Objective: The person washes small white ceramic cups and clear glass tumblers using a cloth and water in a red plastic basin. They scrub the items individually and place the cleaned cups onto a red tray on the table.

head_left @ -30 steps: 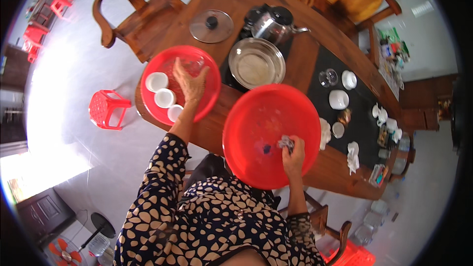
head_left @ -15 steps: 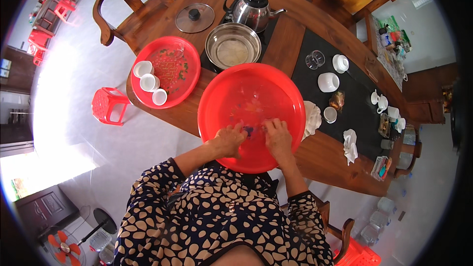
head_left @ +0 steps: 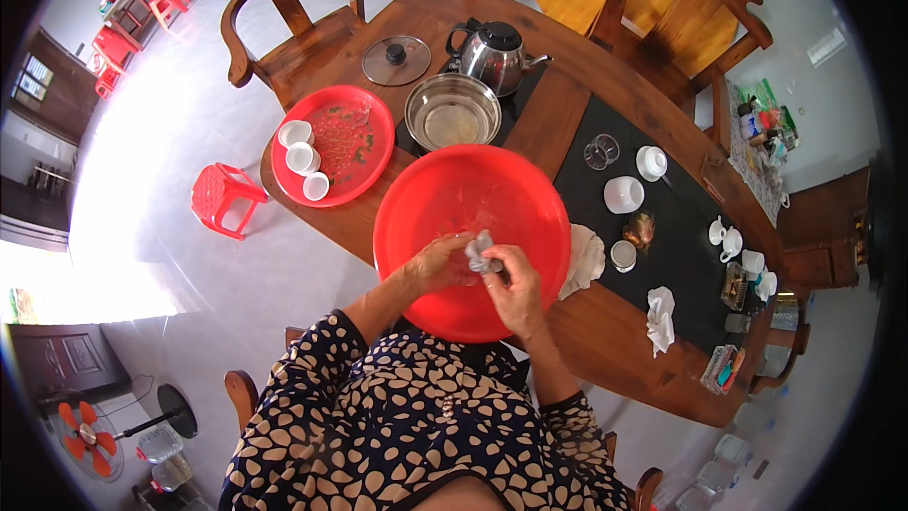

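A large red plastic basin [head_left: 416, 203] stands at the table's near edge, in front of my body. Over it, my right hand [head_left: 515, 289] pinches a crumpled grey-white cloth [head_left: 480, 254]. My left hand [head_left: 437, 265] is curled close against the cloth from the other side. Something see-through seems to lie in its fingers, too blurred to name. Clear shapes show faintly in the bottom of the basin. To the left, a red round tray [head_left: 355, 180] with a printed pattern holds several white cups [head_left: 301, 158].
Behind the basin are a steel pot [head_left: 452, 112], a glass lid [head_left: 396, 61] and a kettle [head_left: 494, 57]. A beige cloth [head_left: 584, 260] touches the basin's right side. Farther right sit white teaware [head_left: 624, 195], a glass item [head_left: 601, 151] and a crumpled white tissue [head_left: 660, 320]. A red stool [head_left: 225, 197] stands left.
My hands have lifted from low inside the basin and come together. The grey-white cloth now shows between them. The view has shifted slightly.
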{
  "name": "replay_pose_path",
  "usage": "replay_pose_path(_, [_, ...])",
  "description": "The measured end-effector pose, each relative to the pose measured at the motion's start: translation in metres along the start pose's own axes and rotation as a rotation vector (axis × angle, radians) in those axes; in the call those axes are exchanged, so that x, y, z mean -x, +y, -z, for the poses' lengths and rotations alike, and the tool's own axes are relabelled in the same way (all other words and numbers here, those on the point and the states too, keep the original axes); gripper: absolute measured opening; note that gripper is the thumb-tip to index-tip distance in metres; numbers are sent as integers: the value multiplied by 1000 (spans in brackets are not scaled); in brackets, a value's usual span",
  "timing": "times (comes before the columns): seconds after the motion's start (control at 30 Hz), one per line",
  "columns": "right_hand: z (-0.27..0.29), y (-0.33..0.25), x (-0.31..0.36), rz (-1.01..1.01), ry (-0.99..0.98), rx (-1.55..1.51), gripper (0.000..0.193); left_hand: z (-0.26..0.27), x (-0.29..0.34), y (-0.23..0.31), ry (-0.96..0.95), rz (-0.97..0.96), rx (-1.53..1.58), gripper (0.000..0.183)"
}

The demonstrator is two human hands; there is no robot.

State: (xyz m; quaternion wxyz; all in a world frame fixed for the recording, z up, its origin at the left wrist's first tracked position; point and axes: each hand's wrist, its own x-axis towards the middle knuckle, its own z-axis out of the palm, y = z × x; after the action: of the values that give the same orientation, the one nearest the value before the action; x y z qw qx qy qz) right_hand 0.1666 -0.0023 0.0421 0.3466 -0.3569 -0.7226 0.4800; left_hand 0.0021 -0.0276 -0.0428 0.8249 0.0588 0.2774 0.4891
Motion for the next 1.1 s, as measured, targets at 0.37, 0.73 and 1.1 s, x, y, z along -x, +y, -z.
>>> replay_pose_path(0.37, [-19, 6, -26, -77, 161, -216, 23, -57, 14, -9, -26, -241, 199, 21])
replay_pose_path(0.73, [-46, -7, -3, 53, 243, 19, 29, -42, 14, -5, -78, -289, 336, 22])
replay_pose_path(1.1, [-47, 50, -15, -274, 256, -22, 25, -42, 39, 7, 46, -402, 101, 17])
